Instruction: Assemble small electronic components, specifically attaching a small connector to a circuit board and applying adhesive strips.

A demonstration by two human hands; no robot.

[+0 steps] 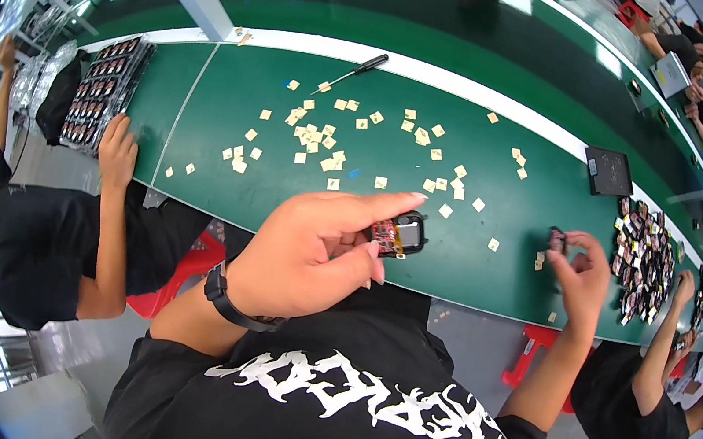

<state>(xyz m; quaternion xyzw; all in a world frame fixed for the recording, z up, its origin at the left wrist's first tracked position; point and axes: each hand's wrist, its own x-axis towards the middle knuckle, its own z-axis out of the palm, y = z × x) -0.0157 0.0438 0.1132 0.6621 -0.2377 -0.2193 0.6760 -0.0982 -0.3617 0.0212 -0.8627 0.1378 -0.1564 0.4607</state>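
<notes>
My left hand point(304, 244), with a black band on its wrist, grips a small open black device casing point(407, 234) between thumb and fingers. Inside the casing show a silver block, red parts and some yellow tape. Off to the right, my right hand point(582, 272) is closed on a small dark part point(557, 239) just over the table; the fingers partly cover it, so its kind is unclear. Between and beyond my hands, many small cream square pieces point(326, 141) lie scattered on the green table point(234, 97).
A dark-handled screwdriver point(370, 64) lies near the far edge. At the right stand a black tray point(608, 172) and a heap of small dark devices point(644, 258). Trays of parts point(102, 93) sit at the left. Co-workers sit on both sides, one with a hand point(118, 151) at the table edge.
</notes>
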